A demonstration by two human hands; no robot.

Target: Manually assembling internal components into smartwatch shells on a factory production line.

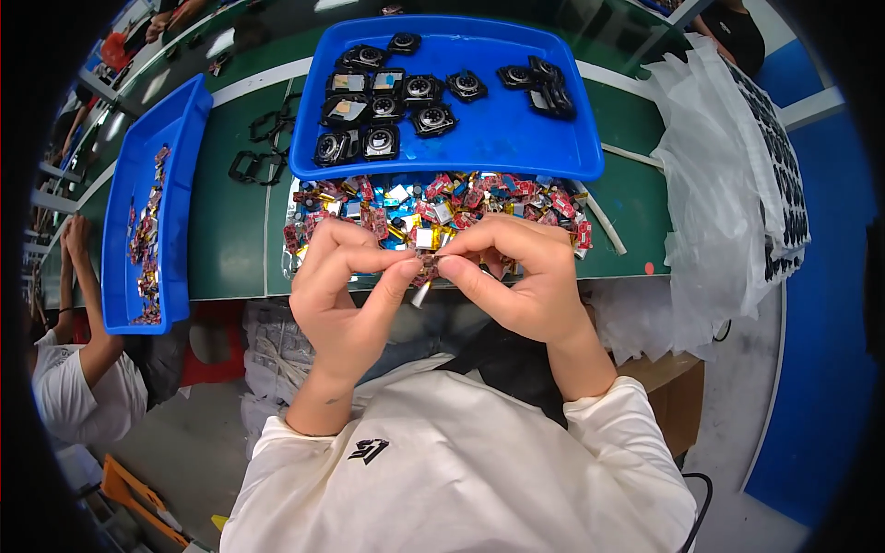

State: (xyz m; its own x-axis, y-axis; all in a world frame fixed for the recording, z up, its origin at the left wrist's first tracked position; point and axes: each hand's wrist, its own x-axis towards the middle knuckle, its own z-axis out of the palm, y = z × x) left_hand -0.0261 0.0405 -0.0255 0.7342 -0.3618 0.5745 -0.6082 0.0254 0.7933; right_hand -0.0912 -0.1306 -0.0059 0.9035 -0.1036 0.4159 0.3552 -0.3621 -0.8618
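Note:
Close to the table's front edge, both my hands hold one small circuit board point(426, 271) with a pale, silvery piece hanging below it. My left hand point(343, 293) pinches its left side between thumb and forefinger. From the other side, my right hand point(527, 281) pinches it the same way. The fingertips partly cover the board. Just beyond my fingers lies a heap of red circuit boards with silver and yellow parts point(442, 212). Behind that heap, a large blue tray point(525, 152) holds several black watch-like housings point(421, 89), some with round centres.
Left of me, a narrower blue tray point(118, 263) contains more small boards. Black frames point(258, 166) lie between the trays on the green table point(235, 221). On the right, white plastic sheeting point(691, 157) drapes near a stack of black-patterned sheets point(774, 166). Another person's arms point(85, 276) reach in at far left.

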